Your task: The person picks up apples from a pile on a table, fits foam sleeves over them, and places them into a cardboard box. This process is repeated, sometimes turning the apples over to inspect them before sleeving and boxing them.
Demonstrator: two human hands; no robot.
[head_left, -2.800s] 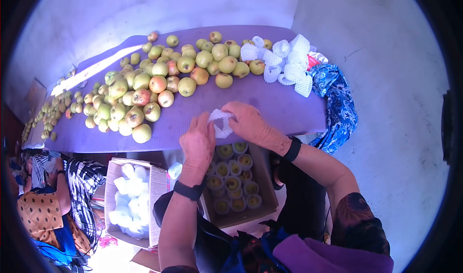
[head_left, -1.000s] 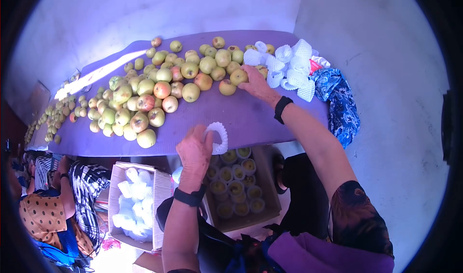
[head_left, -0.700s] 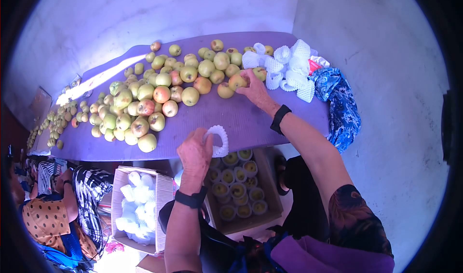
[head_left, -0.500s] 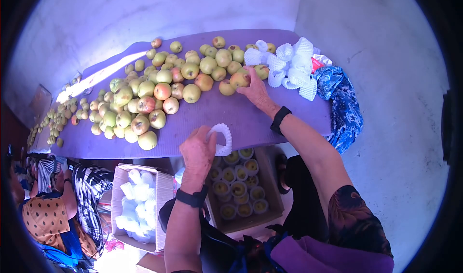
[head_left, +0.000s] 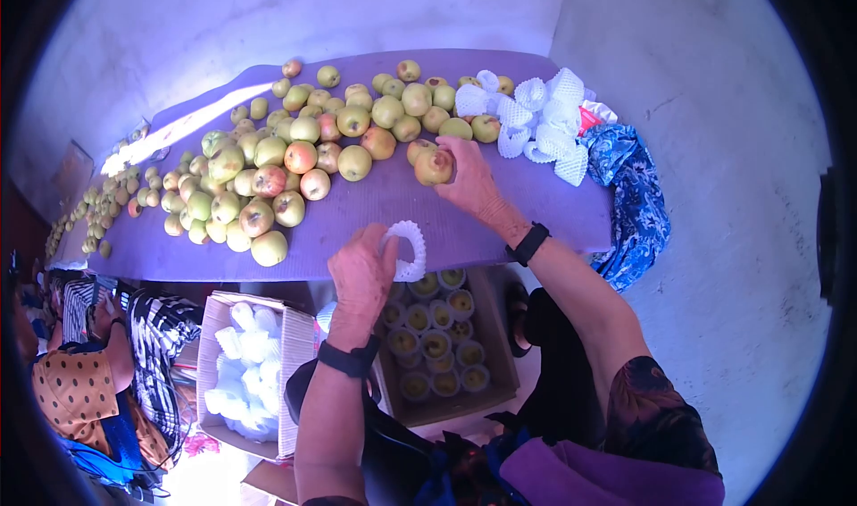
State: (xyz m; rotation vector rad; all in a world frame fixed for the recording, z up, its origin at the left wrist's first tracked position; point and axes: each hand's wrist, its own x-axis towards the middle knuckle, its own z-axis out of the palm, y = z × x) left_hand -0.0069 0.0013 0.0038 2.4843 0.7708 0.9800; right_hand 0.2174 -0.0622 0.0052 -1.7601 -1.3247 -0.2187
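My left hand (head_left: pixel 364 272) is closed on a white foam fruit net (head_left: pixel 411 250), its ring-shaped opening facing up above the table's front edge. In my right hand (head_left: pixel 471 177) is a yellow-red apple (head_left: pixel 434 167), gripped from its right side, with the fingers partly hidden behind it. Another apple (head_left: pixel 418 150) lies just behind that one. Many green and reddish apples (head_left: pixel 270 182) spread over the purple-covered table (head_left: pixel 357 225) to the left. Several white foam nets (head_left: pixel 536 113) are heaped at the table's right end.
Below the table stands a cardboard box (head_left: pixel 500 363) of apples in foam nets. Left of it, another box (head_left: pixel 284 363) holds white foam nets. Blue patterned cloth (head_left: pixel 636 198) hangs at the table's right end. A person in a dotted orange garment (head_left: pixel 79 385) is at the lower left.
My right hand has drawn an apple slightly toward me, away from the others. My left hand keeps the foam net in nearly the same place. The view has shifted a little.
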